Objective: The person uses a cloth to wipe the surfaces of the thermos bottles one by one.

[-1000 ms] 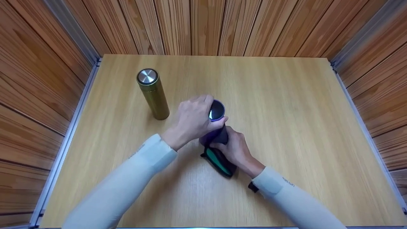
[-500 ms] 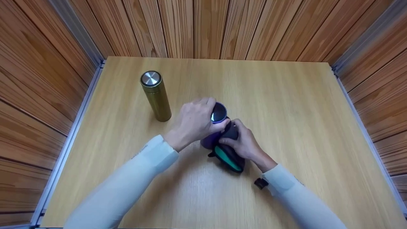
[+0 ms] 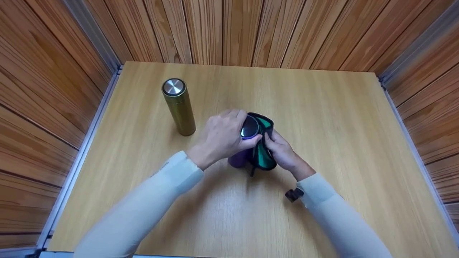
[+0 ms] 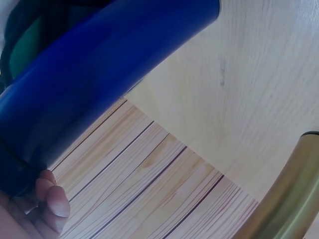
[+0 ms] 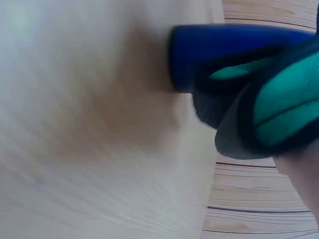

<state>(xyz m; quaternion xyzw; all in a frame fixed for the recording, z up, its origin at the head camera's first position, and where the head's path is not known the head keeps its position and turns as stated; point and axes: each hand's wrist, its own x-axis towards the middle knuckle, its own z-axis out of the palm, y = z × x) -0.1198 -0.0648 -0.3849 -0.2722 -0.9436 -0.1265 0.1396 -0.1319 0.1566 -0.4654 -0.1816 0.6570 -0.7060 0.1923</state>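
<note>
My left hand (image 3: 223,135) grips a purple-blue thermos bottle (image 3: 237,161) near its dark, shiny lid. In the left wrist view the fingertips (image 4: 56,200) curl round the top end of the bottle (image 4: 104,69). With my right hand (image 3: 285,153) I hold a black fabric pouch with green lining (image 3: 264,156), pressed against the bottle's right side. The right wrist view shows the pouch (image 5: 286,107) spread open, lining exposed, beside the bottle (image 5: 219,42) rather than around it. Most of the right fingers are hidden behind the fabric.
A gold thermos (image 3: 181,113) with a silver-topped lid stands upright to the left of my left hand. The wooden table (image 3: 333,118) is bounded by plank walls (image 3: 236,32) at the back and sides.
My right hand has shifted the pouch up and right, turning it so its green lining faces out beside the bottle. The left hand keeps its grip near the lid.
</note>
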